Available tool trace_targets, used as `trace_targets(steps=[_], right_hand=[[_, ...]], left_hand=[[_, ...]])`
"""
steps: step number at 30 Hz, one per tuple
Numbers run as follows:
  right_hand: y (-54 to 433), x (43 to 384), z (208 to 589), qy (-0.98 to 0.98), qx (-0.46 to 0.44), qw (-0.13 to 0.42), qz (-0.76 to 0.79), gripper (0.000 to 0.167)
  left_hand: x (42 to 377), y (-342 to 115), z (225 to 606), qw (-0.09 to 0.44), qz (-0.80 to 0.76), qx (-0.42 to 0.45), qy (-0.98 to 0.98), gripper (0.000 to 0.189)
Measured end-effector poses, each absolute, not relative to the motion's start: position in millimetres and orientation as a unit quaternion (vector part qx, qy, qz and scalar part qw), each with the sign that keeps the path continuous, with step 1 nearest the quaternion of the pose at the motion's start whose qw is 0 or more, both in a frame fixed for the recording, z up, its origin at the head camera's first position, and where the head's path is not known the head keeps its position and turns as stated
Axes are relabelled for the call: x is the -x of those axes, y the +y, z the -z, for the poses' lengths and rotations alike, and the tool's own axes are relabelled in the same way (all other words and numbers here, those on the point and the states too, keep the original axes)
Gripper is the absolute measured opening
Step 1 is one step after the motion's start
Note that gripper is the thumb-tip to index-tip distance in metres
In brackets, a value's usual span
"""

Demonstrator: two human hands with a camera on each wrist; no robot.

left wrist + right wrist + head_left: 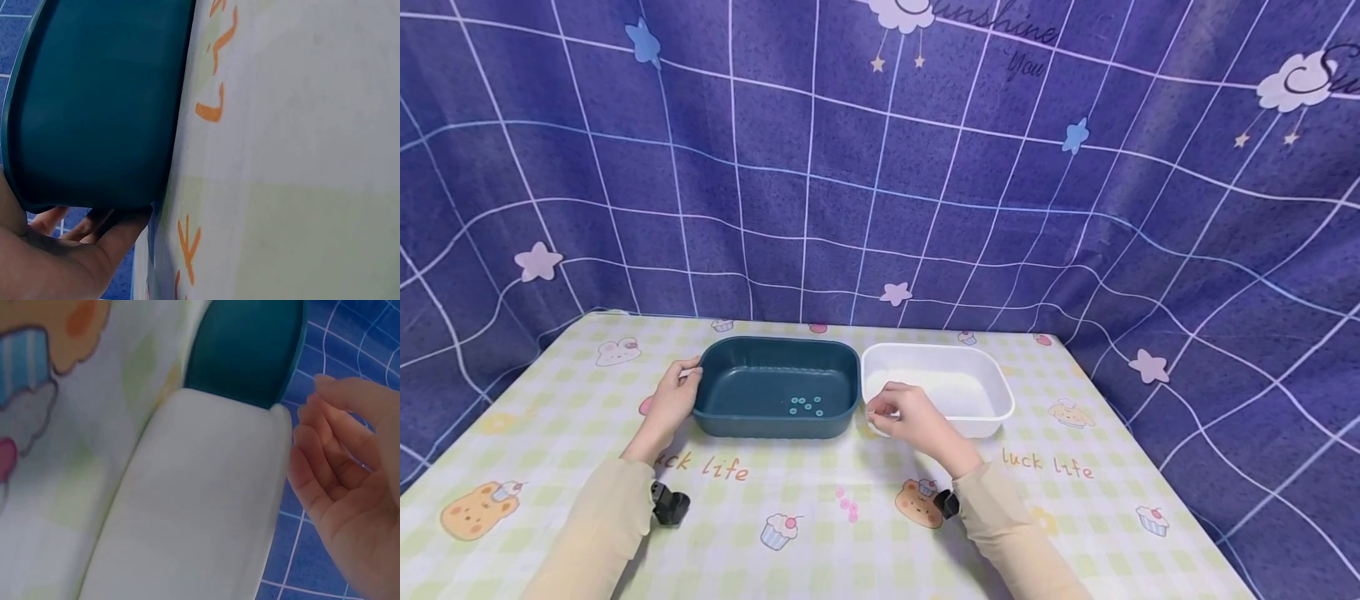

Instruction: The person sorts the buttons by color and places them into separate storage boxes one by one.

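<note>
My left hand (676,398) grips the left end of a dark teal plastic bin (775,427). In the left wrist view, the thumb of the left hand (59,259) is by the rim and the fingers lie against the bin's end wall (103,187). Several small light-blue rings (807,407) lie on the bin's floor towards the right. My right hand (917,419) is over the front left corner of a white bin (977,392). Fingers of the right hand (350,469) are curled with thumb and forefinger close together; whether something tiny sits between them is hidden.
The two bins stand side by side, nearly touching. Several small pink rings (847,505) lie on the checked tablecloth (820,467) in front. A blue patterned curtain (850,208) hangs behind the table. Black cameras sit on both wrists.
</note>
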State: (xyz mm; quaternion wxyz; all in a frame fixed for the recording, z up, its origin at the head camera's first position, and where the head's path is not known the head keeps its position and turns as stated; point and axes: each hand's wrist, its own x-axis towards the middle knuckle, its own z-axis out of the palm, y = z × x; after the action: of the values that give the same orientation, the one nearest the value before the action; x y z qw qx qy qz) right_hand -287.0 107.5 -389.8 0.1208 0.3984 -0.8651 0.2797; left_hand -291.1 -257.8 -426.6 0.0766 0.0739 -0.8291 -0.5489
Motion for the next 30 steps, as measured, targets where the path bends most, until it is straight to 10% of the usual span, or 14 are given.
trace_targets(steps=[30], right_hand=[[85.7,263.3,402.6,-0.846,-0.47,0.043,-0.249,0.013]], left_hand=[[291.3,-257.7,427.3,0.085,0.551,-0.076,-0.827,0.051]])
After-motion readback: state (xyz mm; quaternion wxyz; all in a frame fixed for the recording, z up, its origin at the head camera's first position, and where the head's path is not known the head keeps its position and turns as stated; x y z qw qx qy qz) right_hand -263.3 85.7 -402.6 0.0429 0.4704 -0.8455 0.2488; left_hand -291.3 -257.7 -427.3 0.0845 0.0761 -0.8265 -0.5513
